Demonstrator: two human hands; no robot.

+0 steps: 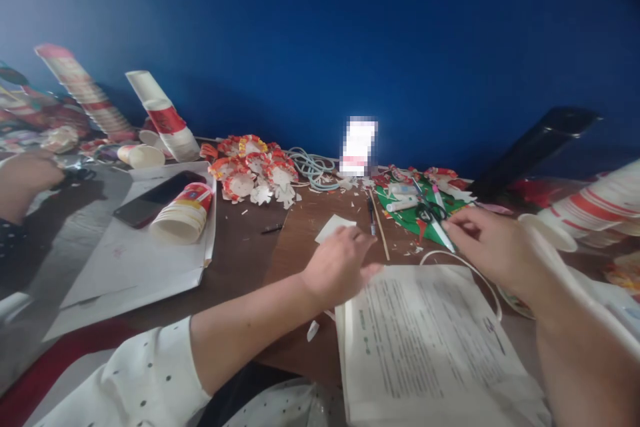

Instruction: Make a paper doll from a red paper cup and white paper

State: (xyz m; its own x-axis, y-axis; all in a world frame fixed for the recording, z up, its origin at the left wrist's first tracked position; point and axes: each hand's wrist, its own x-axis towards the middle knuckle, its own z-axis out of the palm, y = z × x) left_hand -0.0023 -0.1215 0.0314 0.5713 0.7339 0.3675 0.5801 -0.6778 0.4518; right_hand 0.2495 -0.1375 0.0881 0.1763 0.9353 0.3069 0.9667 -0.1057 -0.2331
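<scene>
Printed sheets [430, 340] are lying nearest me; I'm pinching a pen [440, 230] in my right hand [493, 250], its axis slanting up-left toward the scissors [430, 212]. Left hand [340, 267], open and empty, is resting beside the sheets on the brown surface [250, 253] against a blue wall [350, 33]

head cam | looks fwd+down | close over table [240, 260] | faces blue wall [320, 27]
</scene>
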